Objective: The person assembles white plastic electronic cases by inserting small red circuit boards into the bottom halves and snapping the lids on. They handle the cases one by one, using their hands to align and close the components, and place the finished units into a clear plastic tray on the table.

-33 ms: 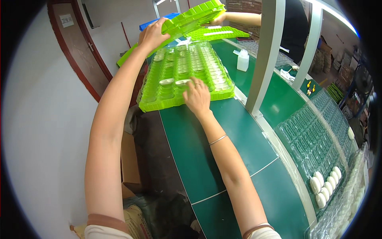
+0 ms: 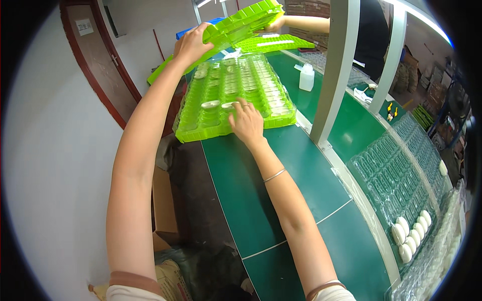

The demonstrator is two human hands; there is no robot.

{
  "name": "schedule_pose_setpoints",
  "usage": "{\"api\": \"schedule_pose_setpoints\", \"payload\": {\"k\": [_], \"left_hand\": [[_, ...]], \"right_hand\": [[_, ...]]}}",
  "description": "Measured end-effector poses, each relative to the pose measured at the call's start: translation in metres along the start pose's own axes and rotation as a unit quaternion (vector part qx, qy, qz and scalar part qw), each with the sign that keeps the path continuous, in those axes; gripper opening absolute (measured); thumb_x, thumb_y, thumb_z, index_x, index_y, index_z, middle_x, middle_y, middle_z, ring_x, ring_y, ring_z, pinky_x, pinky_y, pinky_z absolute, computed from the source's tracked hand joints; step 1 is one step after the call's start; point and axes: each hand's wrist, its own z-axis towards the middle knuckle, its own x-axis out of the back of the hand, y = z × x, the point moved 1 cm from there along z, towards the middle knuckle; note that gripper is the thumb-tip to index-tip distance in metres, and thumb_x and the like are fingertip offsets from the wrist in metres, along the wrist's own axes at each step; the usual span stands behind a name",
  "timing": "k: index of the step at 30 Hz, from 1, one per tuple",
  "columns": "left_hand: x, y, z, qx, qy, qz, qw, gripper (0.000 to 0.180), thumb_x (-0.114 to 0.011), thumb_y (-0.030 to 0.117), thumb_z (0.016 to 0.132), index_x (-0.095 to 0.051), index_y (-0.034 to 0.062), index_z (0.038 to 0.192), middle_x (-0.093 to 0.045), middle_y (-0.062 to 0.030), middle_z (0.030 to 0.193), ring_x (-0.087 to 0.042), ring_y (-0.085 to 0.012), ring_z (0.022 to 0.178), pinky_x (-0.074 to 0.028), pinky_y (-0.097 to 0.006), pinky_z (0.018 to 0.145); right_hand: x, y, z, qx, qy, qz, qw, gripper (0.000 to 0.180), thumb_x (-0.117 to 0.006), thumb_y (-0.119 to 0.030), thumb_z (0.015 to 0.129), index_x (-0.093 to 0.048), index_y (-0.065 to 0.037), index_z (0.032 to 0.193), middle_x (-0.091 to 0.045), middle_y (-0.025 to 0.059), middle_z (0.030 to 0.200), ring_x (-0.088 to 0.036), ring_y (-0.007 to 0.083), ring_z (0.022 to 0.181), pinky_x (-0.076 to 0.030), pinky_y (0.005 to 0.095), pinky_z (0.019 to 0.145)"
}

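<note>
My left hand (image 2: 193, 44) grips the near edge of a raised bright green plastic tray (image 2: 246, 21), held tilted above the bench. Below it lies a second green tray (image 2: 205, 133) with a clear plastic liner and rows of oval hollows. Several white oval pieces sit in it, including one piece (image 2: 211, 104) left of my right hand. My right hand (image 2: 247, 119) is over this tray's near part, fingers stretched out at another white oval piece (image 2: 229, 106). The fingertips partly cover that piece; whether they press on it I cannot tell.
Another person's hand (image 2: 275, 24) is at the raised tray's far end. A white bottle (image 2: 306, 77) stands on the green bench (image 2: 271, 175). Grey metal posts (image 2: 337, 70) rise at right. Beyond are clear moulded trays (image 2: 386, 165) with several white ovals (image 2: 412, 238).
My right hand has shifted very slightly left over the lower tray. My left hand and the raised tray look unchanged.
</note>
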Motion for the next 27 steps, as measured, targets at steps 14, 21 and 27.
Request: {"api": "schedule_pose_setpoints", "payload": {"k": [14, 21, 27], "left_hand": [[0.008, -0.013, 0.003, 0.014, -0.046, 0.016, 0.999, 0.052, -0.064, 0.024, 0.069, -0.048, 0.0204, 0.119, -0.061, -0.0063, 0.107, -0.058, -0.0267, 0.099, -0.048, -0.042, 0.08], [-0.001, -0.013, -0.006, -0.017, -0.051, 0.008, 0.999, 0.052, -0.066, 0.024, 0.071, -0.048, 0.0193, 0.119, -0.06, -0.0083, 0.11, -0.058, -0.0283, 0.099, -0.048, -0.042, 0.08], [-0.026, 0.014, -0.033, -0.023, -0.106, -0.009, 0.994, 0.05, -0.067, 0.022, 0.074, -0.046, 0.0147, 0.119, -0.061, -0.0139, 0.106, -0.057, -0.0326, 0.099, -0.047, -0.042, 0.082]], "right_hand": [[-0.013, 0.015, 0.028, -0.121, -0.235, -0.086, 0.961, 0.039, -0.052, -0.033, 0.075, -0.063, -0.009, 0.105, -0.05, 0.0057, 0.127, -0.06, 0.0283, 0.093, -0.046, 0.0416, 0.077], [-0.016, 0.013, 0.021, -0.114, -0.188, -0.093, 0.971, 0.037, -0.049, -0.031, 0.078, -0.063, -0.008, 0.103, -0.053, 0.0062, 0.121, -0.058, 0.0279, 0.093, -0.043, 0.0418, 0.081], [-0.009, 0.016, 0.003, -0.035, -0.071, -0.08, 0.994, 0.034, -0.053, -0.031, 0.081, -0.06, -0.005, 0.102, -0.055, 0.0078, 0.117, -0.055, 0.0259, 0.098, -0.039, 0.0427, 0.085]]}}
